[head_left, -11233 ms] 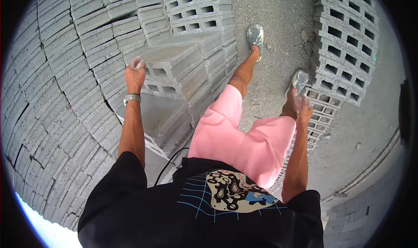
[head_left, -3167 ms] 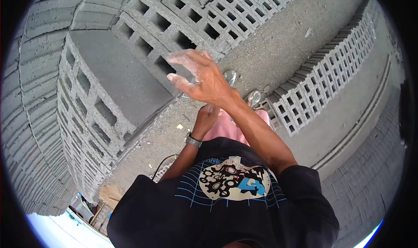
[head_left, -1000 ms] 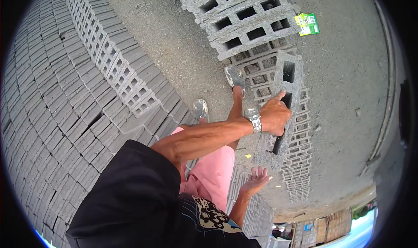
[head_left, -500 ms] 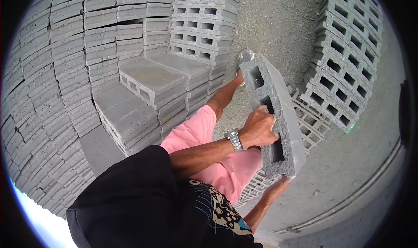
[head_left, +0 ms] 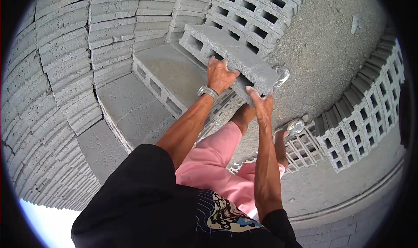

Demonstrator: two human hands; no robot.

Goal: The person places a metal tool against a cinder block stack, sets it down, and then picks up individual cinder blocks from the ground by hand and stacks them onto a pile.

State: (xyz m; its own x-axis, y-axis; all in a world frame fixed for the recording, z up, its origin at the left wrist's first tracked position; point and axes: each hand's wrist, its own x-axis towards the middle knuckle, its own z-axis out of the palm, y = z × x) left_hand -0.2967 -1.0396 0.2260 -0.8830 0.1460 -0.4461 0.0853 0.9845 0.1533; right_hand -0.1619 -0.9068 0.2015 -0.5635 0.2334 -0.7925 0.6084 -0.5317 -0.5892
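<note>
A grey hollow concrete block point(head_left: 239, 56) is held tilted in both my hands, its row of holes facing me. My left hand point(head_left: 221, 76), with a metal watch at the wrist, is closed on the block's holed face, fingers at a middle hollow. My right hand point(head_left: 262, 103) grips the block's near right end, thumb on the holed face; its other fingers are partly hidden. The block's far left end lies over the low step of stacked blocks point(head_left: 174, 71); I cannot tell whether it touches them.
A tall wall of stacked blocks point(head_left: 65, 47) rises on the left. Another stack with its holes showing point(head_left: 248, 12) stands beyond the held block. A row of blocks point(head_left: 361, 121) is at the right. Gravel ground point(head_left: 322, 60) runs between, and my shoes stand on it.
The block has swung from the right over to the stepped stack on the left and turned more crosswise. Both hands moved with it, and my right hand came up into fuller view.
</note>
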